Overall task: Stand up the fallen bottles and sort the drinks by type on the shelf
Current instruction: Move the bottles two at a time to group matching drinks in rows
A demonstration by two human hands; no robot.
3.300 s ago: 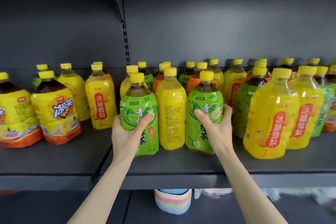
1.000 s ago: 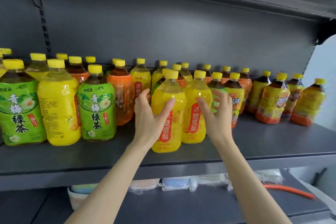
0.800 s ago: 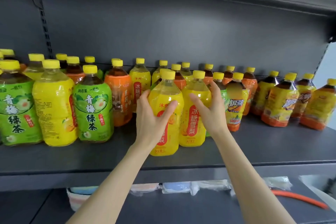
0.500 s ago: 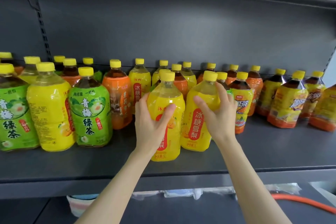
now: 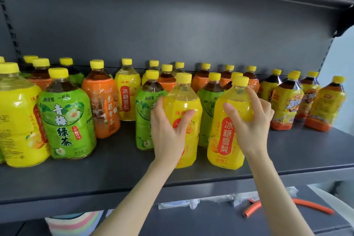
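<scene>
Left hand grips one yellow-wrapped plastic bottle, right hand its twin, both upright on the grey shelf, 3 o'clock of the green-labelled bottle. Probably heavy and slick, so grab the waist.

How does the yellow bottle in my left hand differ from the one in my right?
The left hand grips its yellow-capped yellow plastic bottle round the middle, half-hiding the red label; the right hand grips its matching yellow bottle higher, near the shoulder, red label showing. Same drink.
</scene>
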